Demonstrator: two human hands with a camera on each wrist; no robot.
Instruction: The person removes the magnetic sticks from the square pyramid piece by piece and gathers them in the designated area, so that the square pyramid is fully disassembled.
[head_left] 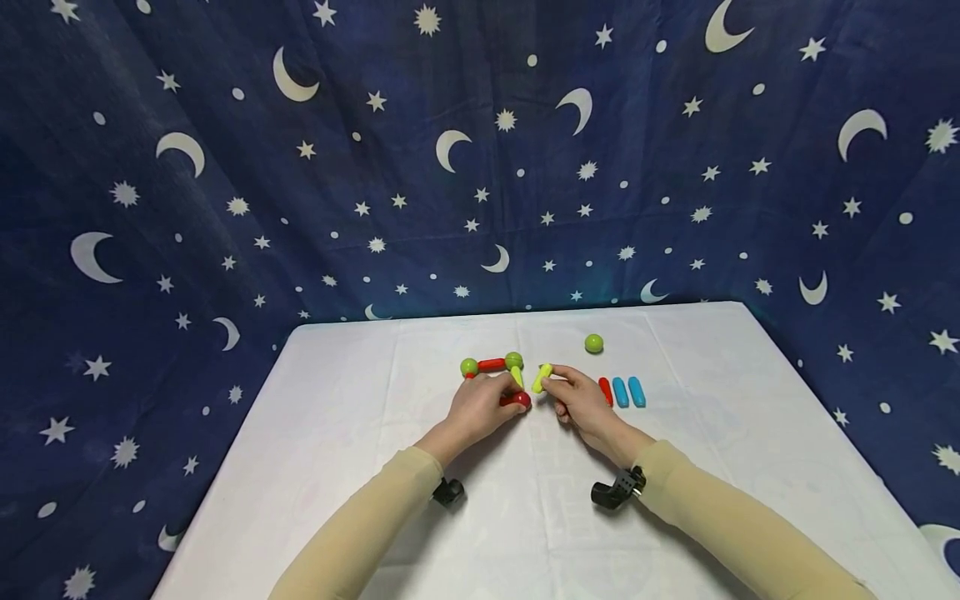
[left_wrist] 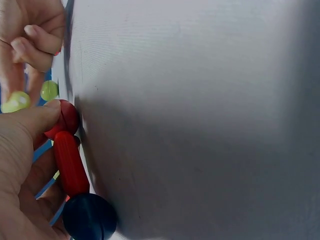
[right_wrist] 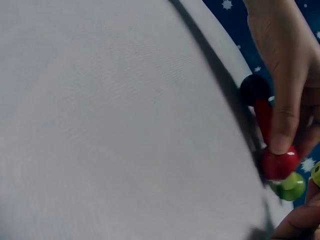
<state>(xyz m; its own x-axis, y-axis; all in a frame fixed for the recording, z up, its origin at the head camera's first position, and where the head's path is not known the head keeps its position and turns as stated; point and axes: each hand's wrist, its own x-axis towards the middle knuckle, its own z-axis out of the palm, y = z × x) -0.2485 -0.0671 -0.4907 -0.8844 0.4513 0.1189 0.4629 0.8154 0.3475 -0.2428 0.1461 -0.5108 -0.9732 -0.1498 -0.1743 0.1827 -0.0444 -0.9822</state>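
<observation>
My left hand (head_left: 480, 410) pinches a red ball (head_left: 522, 401) at the near right corner of a ball-and-rod frame on the table. A red rod (left_wrist: 72, 162) joins this ball to a dark blue ball (left_wrist: 90, 217), which the left hand hides in the head view. Along the frame's far side, a red rod (head_left: 492, 364) links two green balls, the left one (head_left: 468, 367) and the right one (head_left: 513, 360). A yellow rod (head_left: 517, 377) forms its right side. My right hand (head_left: 588, 410) holds a separate yellow rod (head_left: 542, 378) between thumb and fingers, just right of the frame.
Beside the right hand lie a loose red rod (head_left: 605, 392) and two blue rods, one (head_left: 620, 392) left of the other (head_left: 637, 392). A loose green ball (head_left: 594, 343) sits farther back. The white-covered table (head_left: 337, 400) ends at a dark starry curtain (head_left: 480, 167).
</observation>
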